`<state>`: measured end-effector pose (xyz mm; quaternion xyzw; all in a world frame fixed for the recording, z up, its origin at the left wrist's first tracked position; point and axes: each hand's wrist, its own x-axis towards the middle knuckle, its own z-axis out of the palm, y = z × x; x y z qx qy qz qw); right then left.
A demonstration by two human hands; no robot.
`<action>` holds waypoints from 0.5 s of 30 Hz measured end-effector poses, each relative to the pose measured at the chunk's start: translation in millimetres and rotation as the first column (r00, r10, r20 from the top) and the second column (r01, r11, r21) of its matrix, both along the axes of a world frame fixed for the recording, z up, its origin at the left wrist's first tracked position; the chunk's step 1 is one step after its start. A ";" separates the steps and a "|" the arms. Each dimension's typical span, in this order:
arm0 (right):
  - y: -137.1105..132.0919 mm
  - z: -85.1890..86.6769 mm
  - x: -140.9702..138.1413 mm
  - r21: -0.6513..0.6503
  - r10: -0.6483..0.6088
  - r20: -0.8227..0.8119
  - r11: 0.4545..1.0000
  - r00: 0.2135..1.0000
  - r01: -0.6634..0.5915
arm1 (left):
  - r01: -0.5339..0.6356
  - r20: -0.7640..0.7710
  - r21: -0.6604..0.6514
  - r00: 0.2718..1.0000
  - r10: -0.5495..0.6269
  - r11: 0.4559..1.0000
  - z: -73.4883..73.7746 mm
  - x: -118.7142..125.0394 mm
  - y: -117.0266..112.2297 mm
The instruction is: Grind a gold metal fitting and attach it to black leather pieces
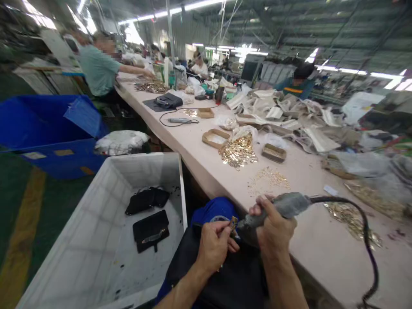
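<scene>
In my right hand is a grey corded electric screwdriver, its dark nose pointing left toward my other hand. My left hand pinches a small gold metal fitting between thumb and fingertips, close to the tool's tip. Whether the tip touches the fitting is hard to make out. Beneath both hands a black bag lies across my lap, over blue clothing. The black cord loops from the tool's rear down the right side.
A white bin holding black bags stands to my left, beside a blue bin. On the long table lie gold fittings, small screws, cardboard trays and another screwdriver. A co-worker sits farther along.
</scene>
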<state>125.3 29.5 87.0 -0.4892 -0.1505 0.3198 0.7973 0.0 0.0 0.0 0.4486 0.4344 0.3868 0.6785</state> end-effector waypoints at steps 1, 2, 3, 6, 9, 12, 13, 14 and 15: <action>-0.4 -0.2 0.1 0.007 0.003 0.001 1.000 1.000 -0.003 | -0.003 -0.001 -0.004 1.000 0.003 1.000 0.5 0.3 -0.5; -0.8 -0.3 0.2 0.012 0.006 0.004 1.000 1.000 -0.006 | -0.006 -0.001 -0.007 1.000 0.006 1.000 1.0 0.6 -1.0; -1.2 -0.4 0.3 0.016 0.009 0.007 1.000 1.000 -0.009 | -0.010 -0.001 -0.010 1.000 0.010 1.000 1.4 0.9 -1.4; -2.3 -0.2 0.5 0.019 0.021 0.024 1.000 0.999 -0.021 | -0.024 0.010 -0.018 1.000 0.024 1.000 1.7 1.6 -2.2; -3.4 0.5 0.5 0.012 0.024 0.042 1.000 0.999 -0.024 | -0.034 0.017 -0.029 0.999 0.035 0.999 1.5 1.8 -2.5; -4.3 1.4 0.2 0.010 0.023 0.042 1.000 0.999 -0.023 | -0.030 0.005 -0.032 1.000 0.030 0.999 2.1 1.6 -2.3; -4.4 1.5 0.1 0.011 0.022 0.044 1.000 0.999 -0.022 | -0.031 0.000 -0.029 1.000 0.031 0.999 2.5 1.6 -2.1; -4.5 1.6 -0.1 0.013 0.021 0.047 1.000 0.999 -0.022 | -0.030 -0.005 -0.026 1.000 0.030 0.999 2.9 1.5 -1.8; -4.6 1.6 -0.4 0.016 0.020 0.049 1.000 0.999 -0.020 | -0.031 -0.009 -0.024 0.999 0.031 0.999 3.2 1.4 -1.6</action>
